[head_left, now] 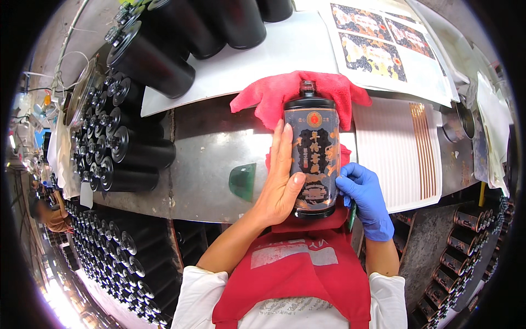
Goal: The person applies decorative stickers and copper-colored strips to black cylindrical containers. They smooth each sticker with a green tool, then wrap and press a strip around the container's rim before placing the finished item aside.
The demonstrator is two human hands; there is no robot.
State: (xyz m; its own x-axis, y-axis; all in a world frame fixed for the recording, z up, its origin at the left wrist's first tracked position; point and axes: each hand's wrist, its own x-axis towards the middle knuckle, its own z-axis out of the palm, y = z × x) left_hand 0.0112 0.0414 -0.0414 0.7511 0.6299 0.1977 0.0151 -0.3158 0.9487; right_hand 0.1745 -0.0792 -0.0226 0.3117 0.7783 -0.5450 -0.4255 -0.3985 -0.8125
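Observation:
A black bottle (315,159) with a dark decorated label in orange and gold lies on a red cloth (263,98), its neck pointing away from me. My left hand (279,189) is bare, its fingers stretched flat along the bottle's left side and its thumb over the lower front. In a blue glove, my right hand (362,192) has its fingers closed at the lower right edge of the bottle's label. What those fingertips pinch is too small to tell. Just below the glove shows the edge of a green strip (352,215), partly hidden. A green scraper blade (243,182) lies left of my left hand.
Black bottles stand at the far left (150,60), with several more stacked left (131,145) and lower left. On the right lie a white striped sheet (392,153) and printed label sheets (372,55). Finished-looking labelled bottles (457,241) are stacked lower right. A person (52,214) is at the left edge.

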